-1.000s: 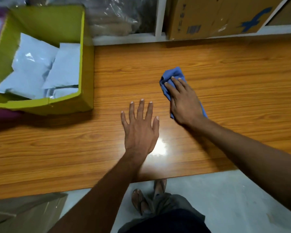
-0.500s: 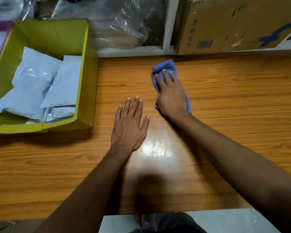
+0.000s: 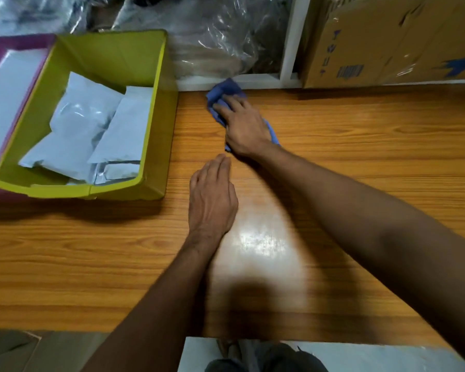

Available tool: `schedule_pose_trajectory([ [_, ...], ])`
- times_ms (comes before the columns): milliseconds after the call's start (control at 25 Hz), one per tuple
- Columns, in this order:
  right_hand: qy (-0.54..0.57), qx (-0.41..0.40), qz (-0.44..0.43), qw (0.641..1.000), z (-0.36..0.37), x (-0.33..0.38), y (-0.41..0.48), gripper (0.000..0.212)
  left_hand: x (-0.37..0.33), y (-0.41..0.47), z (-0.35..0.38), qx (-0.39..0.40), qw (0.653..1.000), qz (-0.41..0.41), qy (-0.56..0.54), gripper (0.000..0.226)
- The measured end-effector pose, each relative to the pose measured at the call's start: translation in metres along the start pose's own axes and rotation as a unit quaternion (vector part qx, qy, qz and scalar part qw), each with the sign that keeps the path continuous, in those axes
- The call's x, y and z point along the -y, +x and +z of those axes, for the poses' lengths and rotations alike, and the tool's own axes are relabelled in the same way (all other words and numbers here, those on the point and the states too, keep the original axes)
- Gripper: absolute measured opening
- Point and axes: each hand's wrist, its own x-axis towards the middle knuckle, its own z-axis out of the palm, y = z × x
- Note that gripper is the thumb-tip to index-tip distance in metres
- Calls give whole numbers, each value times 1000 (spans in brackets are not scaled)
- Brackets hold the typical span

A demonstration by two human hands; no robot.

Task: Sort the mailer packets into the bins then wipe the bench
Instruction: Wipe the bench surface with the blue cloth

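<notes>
My right hand [image 3: 246,127] presses flat on a blue cloth [image 3: 223,91] at the far edge of the wooden bench [image 3: 360,162], beside the white shelf frame. My left hand [image 3: 212,197] lies palm down on the bench just behind it, fingers together, holding nothing. A yellow-green bin [image 3: 156,146] on the left holds several white mailer packets [image 3: 75,130]. Left of it a pink bin [image 3: 19,41] holds more white packets, mostly cut off by the frame edge.
A large cardboard box [image 3: 387,41] stands on the shelf at the back right. Clear plastic bags [image 3: 212,36] fill the shelf behind the bins. A flat cardboard piece [image 3: 38,350] lies on the floor below the bench's near edge.
My right hand has pushed the blue cloth away from me and leftward to the bench's back edge. My left hand's fingers have drawn together. The view has shifted forward.
</notes>
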Motion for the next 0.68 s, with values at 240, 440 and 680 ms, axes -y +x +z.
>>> schedule_pose_trajectory([
  [240,-43,-28,-33,998,8,-6,-81,59,37,-68,-18,-29,996,-81,33,44],
  [440,-37,-9,-13,999,20,76,-128,59,72,-120,-35,-27,997,-47,-56,46],
  [680,-4,-30,227,973,16,127,-174,79,76,-117,-45,-61,975,-105,-185,57],
])
